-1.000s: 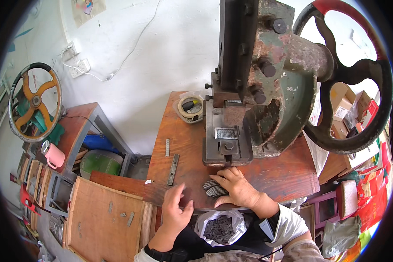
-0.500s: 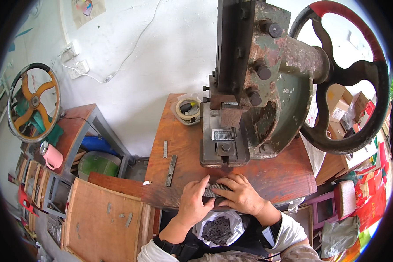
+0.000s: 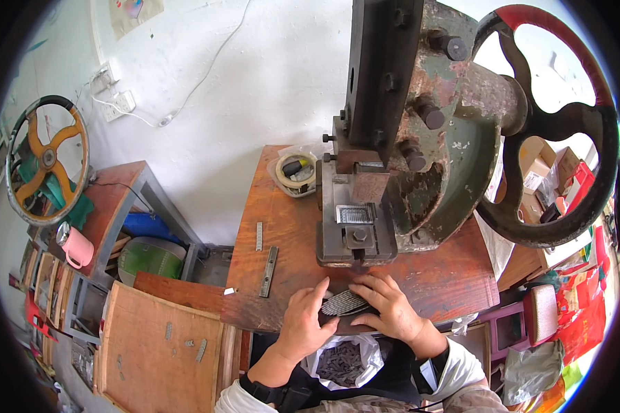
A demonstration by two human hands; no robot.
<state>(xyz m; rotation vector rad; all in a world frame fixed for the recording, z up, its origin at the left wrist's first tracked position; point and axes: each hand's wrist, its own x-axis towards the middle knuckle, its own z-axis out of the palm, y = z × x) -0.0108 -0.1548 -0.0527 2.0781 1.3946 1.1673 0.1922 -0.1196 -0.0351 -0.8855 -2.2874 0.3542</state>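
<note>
Nearest the person, one clear plastic bag point(image 3: 343, 359) filled with small dark metal pieces is seen just below the near edge of the tabletop point(image 3: 289, 234). At that near edge, one fanned stack of thin grey metal strips point(image 3: 345, 302) is held between two hands. The left hand point(image 3: 308, 323) is laid against the stack's left side with its fingers point(image 3: 318, 297) curled over the end; the right hand point(image 3: 387, 308) is spread over the right side, its fingers point(image 3: 362, 285) half bent and pressed onto the strips. How many strips are in the stack cannot be counted.

Toward the left edge of the tabletop, two flat metal bars point(image 3: 264, 259) are laid lengthwise, one longer and one shorter, well apart from the hands. One small white scrap point(image 3: 229, 291) lies at the near left corner.

Further back, one heavy green press point(image 3: 420, 138) is stood on the tabletop, with one large flywheel point(image 3: 565, 131) at its right side. At the far left corner, one roll of tape point(image 3: 295, 172) is seen.
</note>
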